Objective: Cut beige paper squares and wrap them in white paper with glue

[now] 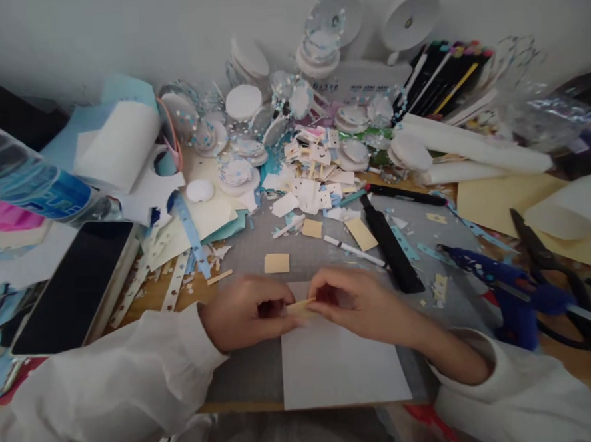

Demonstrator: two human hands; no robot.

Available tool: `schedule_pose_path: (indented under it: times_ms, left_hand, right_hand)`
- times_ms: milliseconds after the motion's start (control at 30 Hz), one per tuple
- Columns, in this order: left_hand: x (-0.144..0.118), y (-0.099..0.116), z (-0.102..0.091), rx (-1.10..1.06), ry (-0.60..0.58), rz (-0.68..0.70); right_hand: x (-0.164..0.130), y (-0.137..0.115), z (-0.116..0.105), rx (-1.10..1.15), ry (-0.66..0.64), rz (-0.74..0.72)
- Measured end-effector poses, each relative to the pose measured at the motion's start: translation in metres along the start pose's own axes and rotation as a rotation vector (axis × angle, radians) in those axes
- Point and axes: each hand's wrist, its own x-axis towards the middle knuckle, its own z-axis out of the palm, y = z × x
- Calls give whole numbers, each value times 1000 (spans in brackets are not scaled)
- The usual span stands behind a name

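Observation:
Between my two hands is a small piece of yellow paper (301,306), seen nearly edge-on. The fingers of my left hand (253,310) pinch its left end. My right hand (358,304) grips the other end between thumb and forefinger. Below them a white sheet of paper (344,365) lies flat on the grey mat (250,377). Just beyond my left hand rests a small yellow paper rectangle (277,263). Two more pieces, a yellow square (312,228) and a yellow rectangle (361,233), lie farther back beside a white pen (356,252).
A black box cutter (391,245) lies beyond my right hand. Farther right are a blue glue gun (510,288) and black scissors (553,265). A phone (74,288) and a water bottle (37,173) are at left. Paper scraps (317,169) and white discs (243,103) crowd the back.

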Motion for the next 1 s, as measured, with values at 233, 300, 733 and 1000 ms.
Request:
schedule_pose_path:
  times_ms: [233,300,733,1000]
  left_hand:
    - [-9,-19,-15,240,85,261]
    - [-10,-22,-15,348,60,304]
    - [-9,-24,-14,461,56,396]
    - [-12,-20,-11,505,127,437]
  right_hand:
    - [1,3,8,120,6,165]
    - [2,2,8,92,16,165]
    - [4,3,19,-104,148,176]
    - [6,2,19,-166,158,128]
